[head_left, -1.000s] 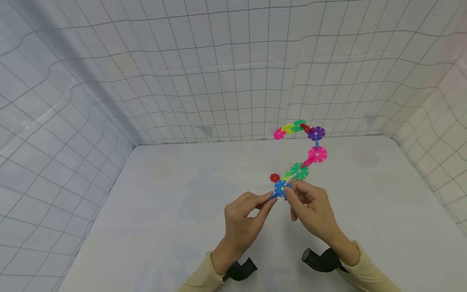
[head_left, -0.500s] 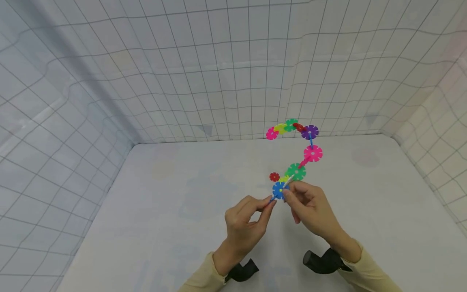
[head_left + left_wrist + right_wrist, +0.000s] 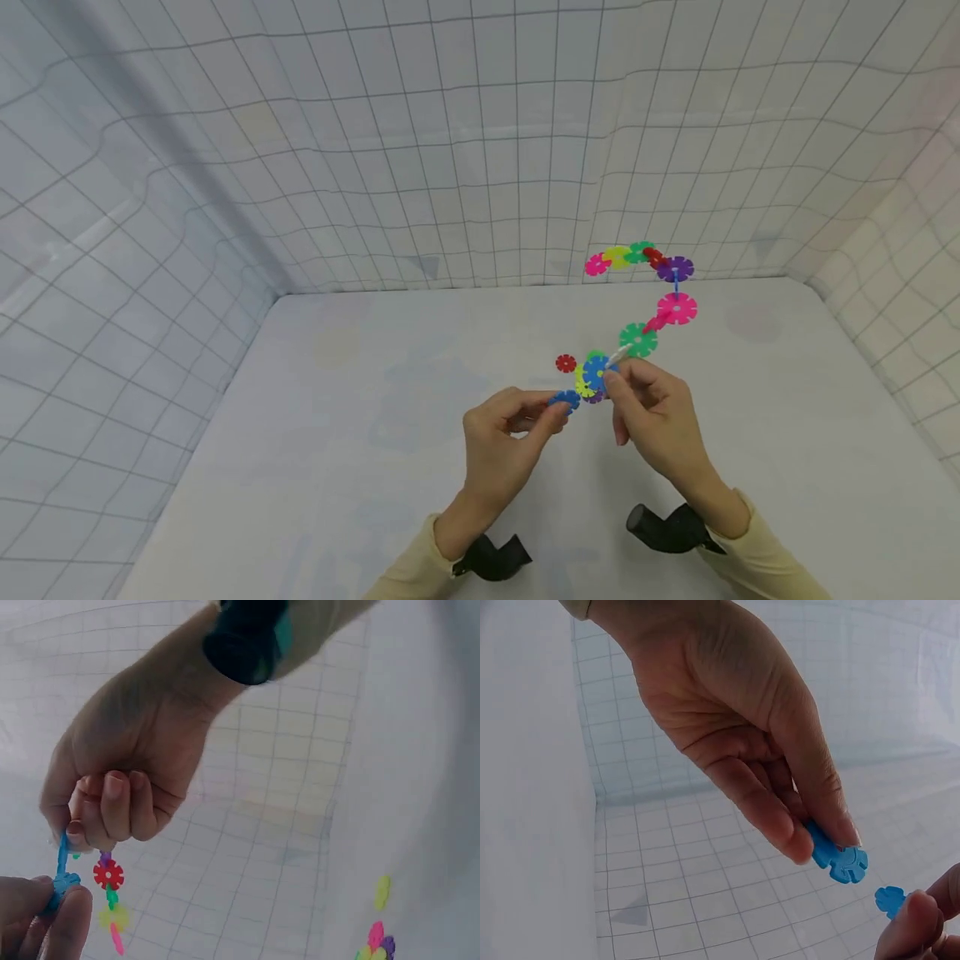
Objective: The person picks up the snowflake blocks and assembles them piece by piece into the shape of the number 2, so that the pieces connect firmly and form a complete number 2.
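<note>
My left hand (image 3: 501, 454) pinches a small blue notched disc (image 3: 567, 400) between thumb and fingers. A larger blue disc (image 3: 597, 372) is pinched by my right hand (image 3: 663, 421), with a white piece (image 3: 618, 356) joined beside it. From there a chain curves up through a green disc (image 3: 638, 340), a pink disc (image 3: 677, 308) and a purple disc (image 3: 676, 268) to a pink end (image 3: 597, 264). In the right wrist view a narrow gap separates the left hand's blue disc (image 3: 847, 864) from the right hand's (image 3: 890, 900).
A red disc (image 3: 566, 363) lies alone on the white table (image 3: 360, 433). Yellow (image 3: 583, 382), purple (image 3: 595, 397) and green discs are partly hidden behind the right hand's blue disc. Grid-patterned sheets (image 3: 480, 150) stand around the table's back and sides.
My right hand has moved right and slightly up, taking the chain with it. The two blue discs, together before, are now apart. The left hand's disc has tilted to show its face.
</note>
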A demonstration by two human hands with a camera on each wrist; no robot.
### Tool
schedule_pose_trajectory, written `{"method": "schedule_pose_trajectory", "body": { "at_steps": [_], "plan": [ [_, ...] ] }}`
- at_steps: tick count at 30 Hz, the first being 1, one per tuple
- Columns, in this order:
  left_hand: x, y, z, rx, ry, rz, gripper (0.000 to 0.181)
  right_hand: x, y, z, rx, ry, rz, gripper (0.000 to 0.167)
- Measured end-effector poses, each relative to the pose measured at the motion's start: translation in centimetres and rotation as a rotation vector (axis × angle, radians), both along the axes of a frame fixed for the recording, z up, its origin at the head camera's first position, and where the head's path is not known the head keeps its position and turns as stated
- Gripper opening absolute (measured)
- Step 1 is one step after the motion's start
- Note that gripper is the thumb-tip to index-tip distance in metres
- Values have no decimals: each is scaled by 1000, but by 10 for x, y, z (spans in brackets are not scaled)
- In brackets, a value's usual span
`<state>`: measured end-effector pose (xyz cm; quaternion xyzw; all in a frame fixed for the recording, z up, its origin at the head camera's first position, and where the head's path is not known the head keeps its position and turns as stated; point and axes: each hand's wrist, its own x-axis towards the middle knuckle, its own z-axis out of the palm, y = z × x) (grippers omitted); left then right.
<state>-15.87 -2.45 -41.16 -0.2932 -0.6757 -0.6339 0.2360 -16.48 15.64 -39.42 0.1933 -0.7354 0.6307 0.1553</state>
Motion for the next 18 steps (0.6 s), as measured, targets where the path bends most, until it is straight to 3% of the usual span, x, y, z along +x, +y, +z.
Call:
{"method": "schedule_pose_trajectory", "body": {
  "at_steps": [4, 7, 12, 18],
  "plan": [
    [0, -4, 3, 158, -293, -159, 21, 1, -1, 1, -3, -23, 24, 25],
    [0, -6, 5, 239, -442, -235, 24, 1, -2, 1, -5, -24, 34, 25],
    [-1, -8, 7, 285, -552, -268, 22, 1, -4, -1, 3, -25, 57, 21],
    [0, -7, 7, 261, -595, -211, 18, 1, -4, -3, 8, -31, 53, 19]
  ]
}}
